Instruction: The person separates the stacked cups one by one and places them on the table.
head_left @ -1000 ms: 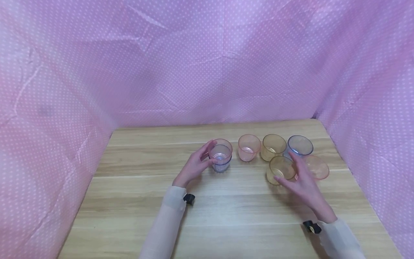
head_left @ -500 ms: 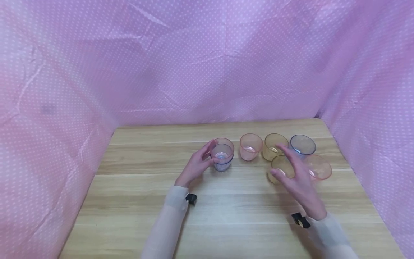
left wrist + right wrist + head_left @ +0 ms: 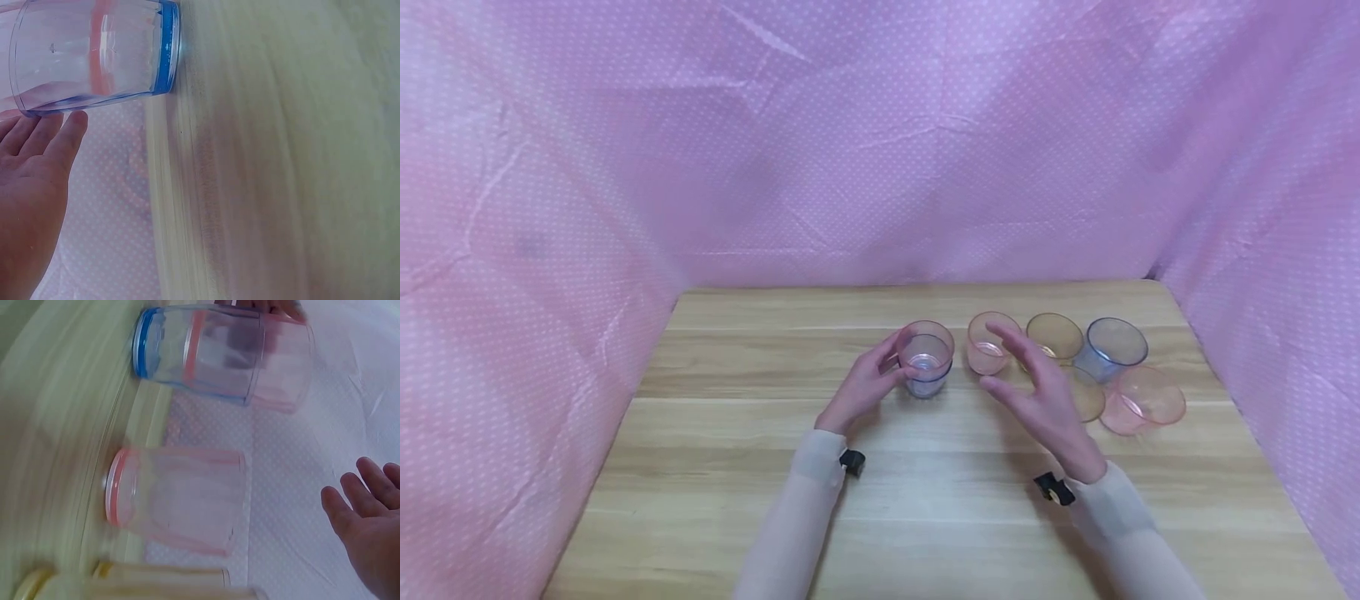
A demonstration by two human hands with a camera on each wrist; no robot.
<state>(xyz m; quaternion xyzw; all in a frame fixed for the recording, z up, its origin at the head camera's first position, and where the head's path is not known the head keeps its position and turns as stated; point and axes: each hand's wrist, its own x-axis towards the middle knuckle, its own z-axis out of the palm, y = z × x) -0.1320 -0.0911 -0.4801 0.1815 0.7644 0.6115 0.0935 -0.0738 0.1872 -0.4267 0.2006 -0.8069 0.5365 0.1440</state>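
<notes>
A pink-tinted clear cup (image 3: 927, 340) sits nested in a blue-tinted cup (image 3: 927, 386), which stands upright on the table. My left hand (image 3: 867, 385) holds this stack from its left side, thumb in front and fingers behind. In the right wrist view, the pink cup (image 3: 287, 362) sticks out past the blue rim. My right hand (image 3: 1043, 408) hovers with thumb and fingers spread, holding nothing. Nearest to its fingertips is a single pink cup (image 3: 987, 358); in the right wrist view a gap separates that cup (image 3: 187, 497) from the hand.
Right of the single pink cup are a yellow cup (image 3: 1054, 333), another yellow one (image 3: 1090, 394) partly hidden by my right hand, a blue cup (image 3: 1114, 343) and a pink cup (image 3: 1150, 398). Pink dotted cloth (image 3: 880, 167) surrounds the wooden table (image 3: 925, 517).
My right hand has moved left, away from the front yellow cup, past the back yellow one, towards the single pink cup. My left hand stays at the stack. The view has shifted slightly.
</notes>
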